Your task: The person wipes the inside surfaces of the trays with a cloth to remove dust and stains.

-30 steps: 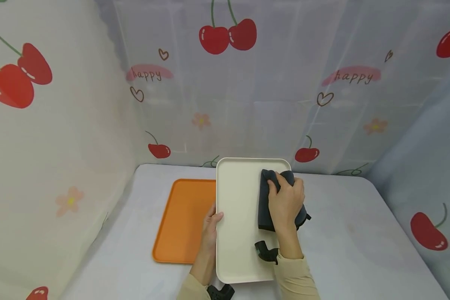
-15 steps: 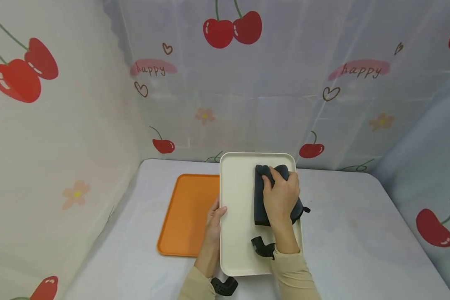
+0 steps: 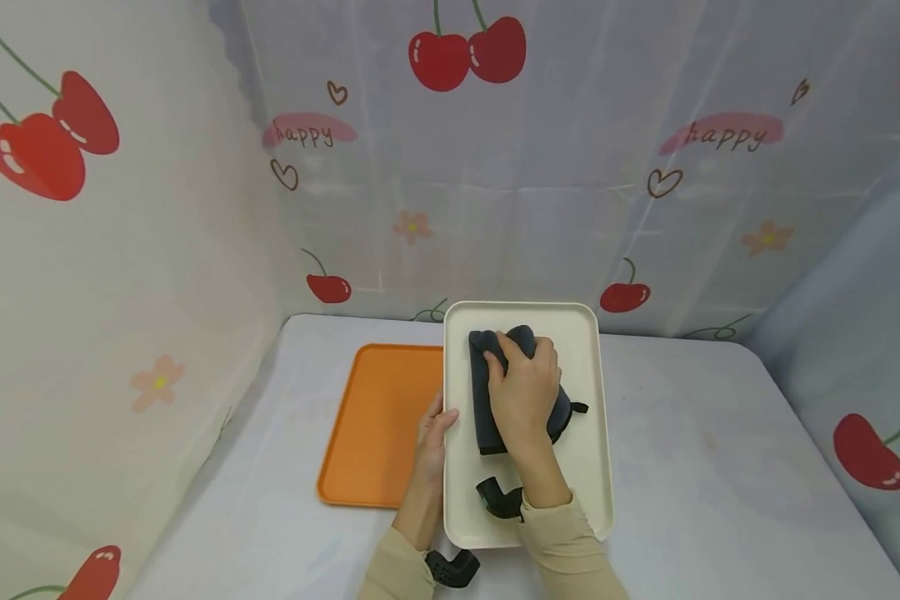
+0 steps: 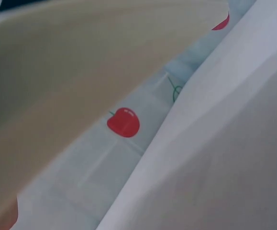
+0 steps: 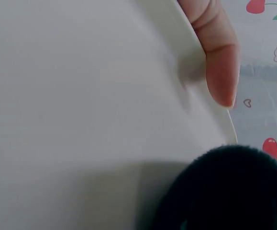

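A cream rectangular tray (image 3: 581,367) is held up above the table in the head view. My left hand (image 3: 431,437) grips its left edge, the thumb (image 5: 223,76) over the rim in the right wrist view; the other fingers are mostly hidden behind the tray. Bunched in my right hand (image 3: 523,396) is a dark grey folded cloth (image 3: 483,404) with a small black loop, lying against the tray's upper face. In the right wrist view the cloth (image 5: 238,191) looks almost black beside the bare tray surface (image 5: 81,96). The tray (image 4: 81,72) blocks much of the left wrist view.
An orange tray (image 3: 378,425) lies on the white-covered table (image 3: 690,450), partly hidden by the cream tray and left arm. Curtains with cherry prints (image 3: 495,233) stand behind and at both sides. Each wrist wears a black camera mount (image 3: 453,568).
My right hand has slid the cloth leftward across the tray, from its right edge toward the middle left. The left hand keeps its hold. The head view has shifted slightly.
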{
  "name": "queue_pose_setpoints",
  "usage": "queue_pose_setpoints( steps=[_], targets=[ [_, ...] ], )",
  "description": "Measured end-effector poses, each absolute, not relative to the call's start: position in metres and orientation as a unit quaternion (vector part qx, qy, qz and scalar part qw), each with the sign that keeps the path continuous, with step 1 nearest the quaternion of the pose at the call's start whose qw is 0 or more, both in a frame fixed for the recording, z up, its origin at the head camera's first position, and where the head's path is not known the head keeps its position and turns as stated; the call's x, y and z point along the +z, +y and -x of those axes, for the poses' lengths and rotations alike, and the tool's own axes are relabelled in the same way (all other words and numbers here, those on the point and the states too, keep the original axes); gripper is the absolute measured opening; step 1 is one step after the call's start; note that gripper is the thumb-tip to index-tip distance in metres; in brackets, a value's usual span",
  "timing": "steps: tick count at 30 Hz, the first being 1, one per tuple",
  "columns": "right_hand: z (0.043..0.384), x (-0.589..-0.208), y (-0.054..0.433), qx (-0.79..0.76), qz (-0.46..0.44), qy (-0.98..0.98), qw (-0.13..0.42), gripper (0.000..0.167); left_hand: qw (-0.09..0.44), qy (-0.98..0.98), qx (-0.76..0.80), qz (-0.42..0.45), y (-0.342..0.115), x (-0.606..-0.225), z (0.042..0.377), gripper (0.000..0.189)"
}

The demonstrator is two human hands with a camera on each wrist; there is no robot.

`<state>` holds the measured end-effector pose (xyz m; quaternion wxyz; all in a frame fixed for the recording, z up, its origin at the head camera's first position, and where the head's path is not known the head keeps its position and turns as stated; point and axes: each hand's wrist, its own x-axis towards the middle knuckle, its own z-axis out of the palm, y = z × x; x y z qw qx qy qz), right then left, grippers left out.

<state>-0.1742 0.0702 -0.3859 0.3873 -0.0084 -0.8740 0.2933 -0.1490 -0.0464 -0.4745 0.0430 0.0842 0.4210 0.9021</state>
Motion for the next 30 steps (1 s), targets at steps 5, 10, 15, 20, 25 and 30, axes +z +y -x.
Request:
queue_pose_setpoints(
  steps=[5,10,15,20,25,30],
  targets=[
    [0.173,-0.387,0.058,0.292,-0.006,-0.876,0.383,0.031,0.045,0.416,0.904,-0.090,-0.047,-0.475,0.149,0.056],
    [0.170,-0.389,0.049,0.292,-0.013,-0.877,0.381,0.031,0.042,0.415,0.904,-0.099,-0.048,-0.477,0.147,0.055],
    [0.167,-0.391,0.044,0.287,-0.024,-0.877,0.384,0.031,0.038,0.412,0.903,-0.115,-0.049,-0.479,0.146,0.050],
    [0.167,-0.391,0.042,0.282,-0.034,-0.876,0.390,0.032,0.035,0.411,0.905,-0.100,-0.050,-0.477,0.146,0.050],
    [0.167,-0.391,0.042,0.279,-0.034,-0.878,0.388,0.032,0.039,0.415,0.903,-0.099,-0.049,-0.476,0.147,0.052],
    [0.166,-0.391,0.046,0.280,-0.033,-0.876,0.392,0.032,0.046,0.418,0.901,-0.107,-0.047,-0.476,0.149,0.057]
  ],
)
